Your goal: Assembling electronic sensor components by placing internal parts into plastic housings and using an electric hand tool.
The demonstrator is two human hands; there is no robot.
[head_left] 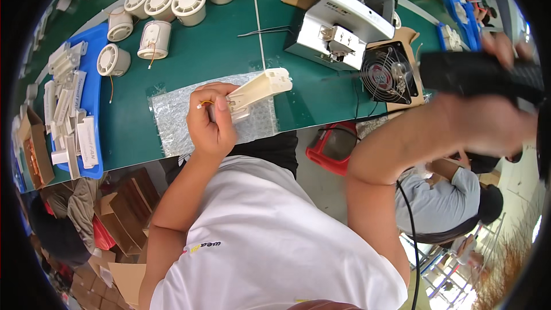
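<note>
My left hand (212, 120) is closed round a cream plastic housing (255, 93), long and trough-shaped, tilted up to the right. A thin wire with a small white connector (201, 105) sticks out by my thumb. Under that hand lies a sheet of bubble wrap (172, 123) on the green table. Raised at the far right, my right hand (488, 123) is smeared by motion. Its fingers wrap round a thick black handheld tool (459, 74), whose exact kind I cannot make out.
Several round cream fan housings (189, 7) stand at the back left. A blue tray (94, 92) holds white plastic parts. At the back right are a silver machine (338, 17) and a black fan (387, 74). A black cord (414, 241) hangs beside my right arm; a person (439, 201) sits beyond.
</note>
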